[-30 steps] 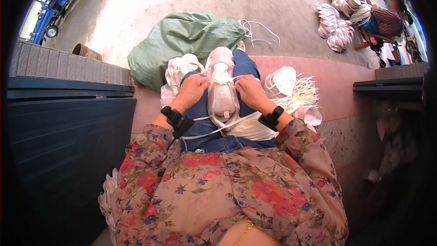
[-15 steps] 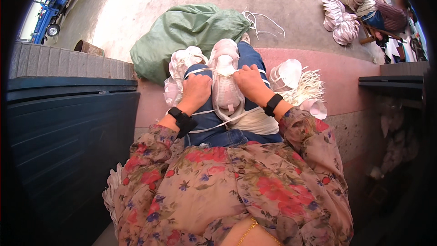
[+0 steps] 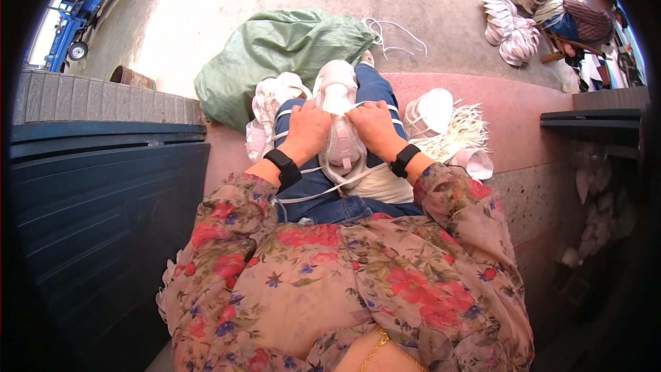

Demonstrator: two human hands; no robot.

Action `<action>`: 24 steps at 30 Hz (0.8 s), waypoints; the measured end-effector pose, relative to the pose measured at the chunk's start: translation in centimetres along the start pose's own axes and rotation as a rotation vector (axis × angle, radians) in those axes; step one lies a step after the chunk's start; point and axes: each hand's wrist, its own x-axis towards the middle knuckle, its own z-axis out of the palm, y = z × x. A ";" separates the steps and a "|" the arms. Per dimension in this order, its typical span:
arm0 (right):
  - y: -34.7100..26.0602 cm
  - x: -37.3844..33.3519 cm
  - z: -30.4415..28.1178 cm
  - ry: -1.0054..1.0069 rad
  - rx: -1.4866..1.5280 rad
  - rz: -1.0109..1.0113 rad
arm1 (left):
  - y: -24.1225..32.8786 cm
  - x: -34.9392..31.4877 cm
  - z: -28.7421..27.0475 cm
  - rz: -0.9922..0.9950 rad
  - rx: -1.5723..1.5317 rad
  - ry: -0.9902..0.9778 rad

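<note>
Between my knees rests a pink and white shoe upper (image 3: 342, 143), its toe end pointing away from me. My left hand (image 3: 307, 128) is closed at its left edge and my right hand (image 3: 372, 125) is closed at its right edge, both near the lacing. Each pinches a white shoelace (image 3: 303, 199); the exact grip is hidden by the fingers. Loose lengths of lace trail across my jeans. A bundle of white laces (image 3: 385, 184) lies on my lap below the upper.
Beyond my left knee lie more shoe uppers (image 3: 275, 93) and a green sack (image 3: 268, 55). On the right are a white upper (image 3: 430, 111) and a pile of laces (image 3: 463, 131). Dark blue door panels (image 3: 110, 200) stand left. Another person (image 3: 589, 17) sits far right beside stacked uppers (image 3: 509, 31).
My left hand has moved right and inward to the edge of the upper, closer to my right hand. The right hand has shifted only slightly.
</note>
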 end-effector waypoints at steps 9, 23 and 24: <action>-1.5 -0.4 -2.8 0.009 -0.090 0.102 | 2.3 -1.7 -2.5 -0.197 0.017 0.096; 0.9 -1.7 -0.2 0.032 0.369 0.146 | 0.4 -0.2 -2.0 -0.256 -0.298 -0.046; 1.1 -1.9 0.0 0.033 0.365 0.152 | 0.2 1.0 -2.0 -0.249 -0.301 -0.047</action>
